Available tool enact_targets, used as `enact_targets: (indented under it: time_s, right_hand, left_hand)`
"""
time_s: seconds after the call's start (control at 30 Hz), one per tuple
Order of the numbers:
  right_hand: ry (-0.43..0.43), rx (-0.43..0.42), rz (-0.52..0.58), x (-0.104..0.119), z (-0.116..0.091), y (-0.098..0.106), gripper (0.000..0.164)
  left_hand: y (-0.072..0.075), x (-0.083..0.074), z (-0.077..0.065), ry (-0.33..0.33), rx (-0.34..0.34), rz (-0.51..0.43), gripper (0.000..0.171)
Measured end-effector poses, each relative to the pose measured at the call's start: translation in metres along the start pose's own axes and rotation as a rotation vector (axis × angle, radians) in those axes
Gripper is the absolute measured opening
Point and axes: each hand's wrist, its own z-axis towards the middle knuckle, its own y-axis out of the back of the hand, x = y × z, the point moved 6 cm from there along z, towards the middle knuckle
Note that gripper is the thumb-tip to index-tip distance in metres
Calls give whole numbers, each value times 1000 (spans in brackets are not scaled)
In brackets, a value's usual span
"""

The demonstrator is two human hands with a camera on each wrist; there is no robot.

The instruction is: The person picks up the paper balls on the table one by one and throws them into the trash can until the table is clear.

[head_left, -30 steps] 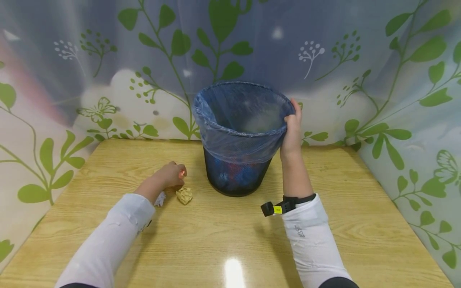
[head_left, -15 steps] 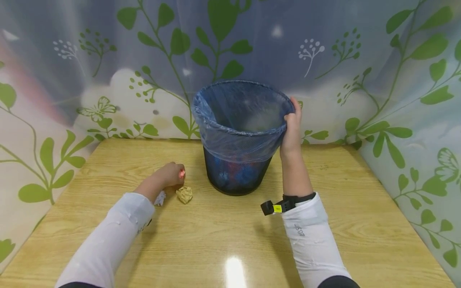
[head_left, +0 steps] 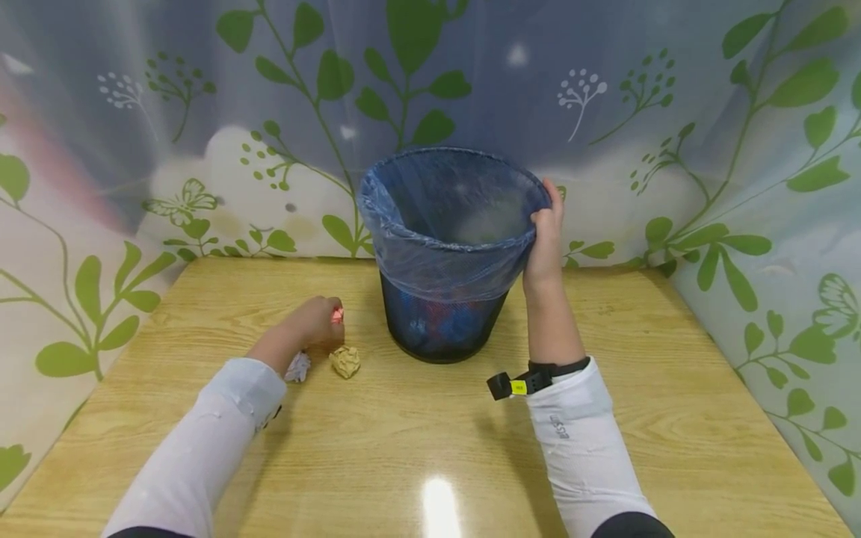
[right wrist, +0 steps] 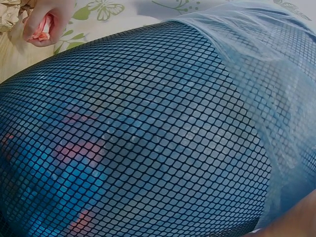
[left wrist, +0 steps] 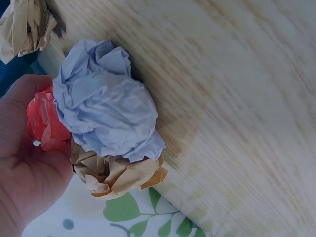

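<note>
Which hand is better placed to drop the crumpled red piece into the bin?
The left, I think: the left hand holds the crumpled red piece beside the open, lined bin, while the right hand is occupied gripping the bin's rim.

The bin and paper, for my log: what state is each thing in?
Mesh bin: lined, open-topped, partly filled
Liner bag: folded down outside
Red wad: crumpled, in left hand
White paper: crumpled, loose
Yellow paper: crumpled, loose
Brown paper: crumpled, partly hidden
Right hand: gripping the mesh bin
</note>
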Motion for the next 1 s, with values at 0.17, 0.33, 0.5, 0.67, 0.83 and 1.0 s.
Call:
enact_targets:
  time_s: [0.17,0.33,0.5,0.67,0.83,1.0]
  right_hand:
    - [3,-6,4,1,1,1,67]
    - [15,-6,7,1,0,0,67]
    - [11,-4,2,1,0,0,67]
    - [2,-7,5,1,1,0,67]
    - [-1,-10,1,1,1,0,67]
    - [-7,-8,1,4,-2,-1,67]
  left_hand:
    - [4,3,1,30,-5,-29,52]
    - [10,4,3,29,-25,-12,49]
    - [22,3,3,20,-78,-32,42]
    - [30,-1,3,35,-79,-38,39]
    - [41,-5,4,1,-141,-42,31]
    - [51,-5,5,-17,-205,-57,27]
